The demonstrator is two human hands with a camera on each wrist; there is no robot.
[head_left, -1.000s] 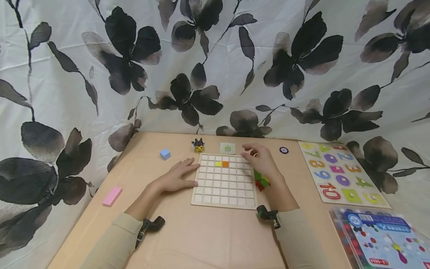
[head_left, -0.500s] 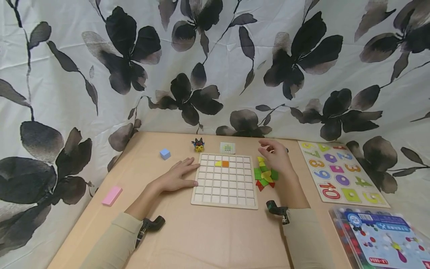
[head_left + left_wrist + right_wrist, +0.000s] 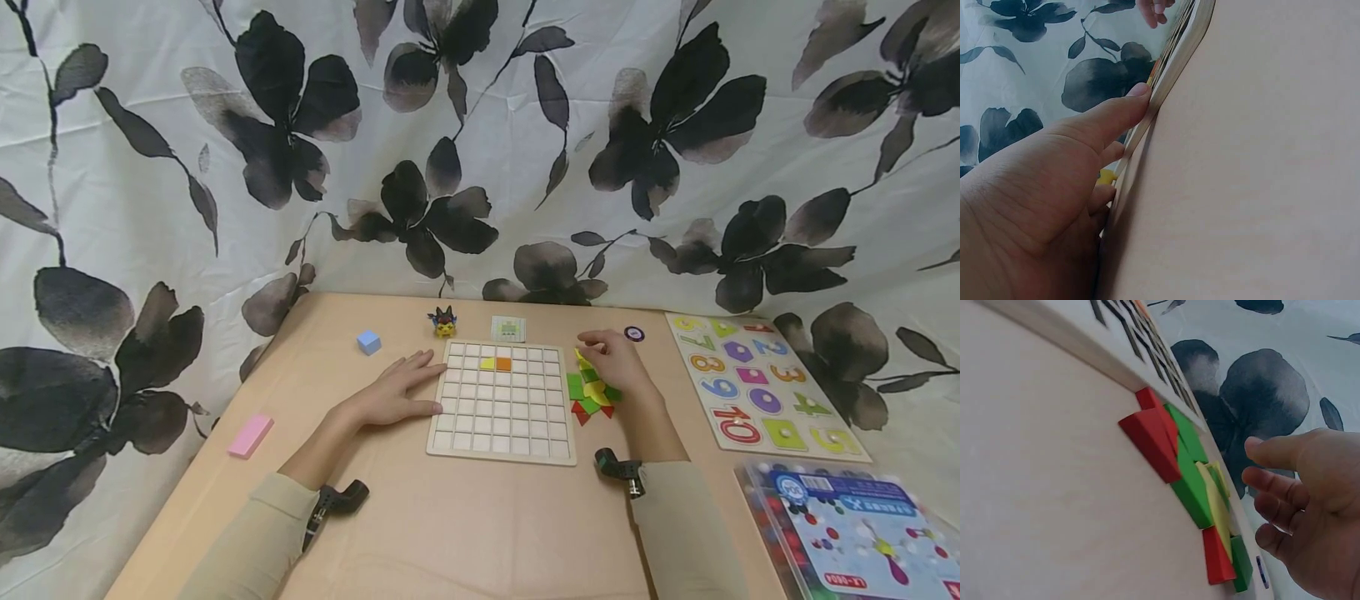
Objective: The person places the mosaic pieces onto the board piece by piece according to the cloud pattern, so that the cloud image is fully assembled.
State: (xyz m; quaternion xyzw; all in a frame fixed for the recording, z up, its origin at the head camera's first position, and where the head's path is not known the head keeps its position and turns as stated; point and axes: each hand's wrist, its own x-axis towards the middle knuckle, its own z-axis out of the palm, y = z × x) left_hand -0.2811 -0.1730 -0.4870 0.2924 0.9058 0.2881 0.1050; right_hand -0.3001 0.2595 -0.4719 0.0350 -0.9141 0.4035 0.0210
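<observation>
grid board [image 3: 501,417] lies against the spread left hand [image 3: 393,392] — coloured blocks [image 3: 591,393] lie near the right hand [image 3: 618,363], fingers loosely curled.

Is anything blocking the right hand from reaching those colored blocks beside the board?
Nothing visible. The right hand hangs near the colored blocks, and the right wrist view shows only a gap between them.
</observation>
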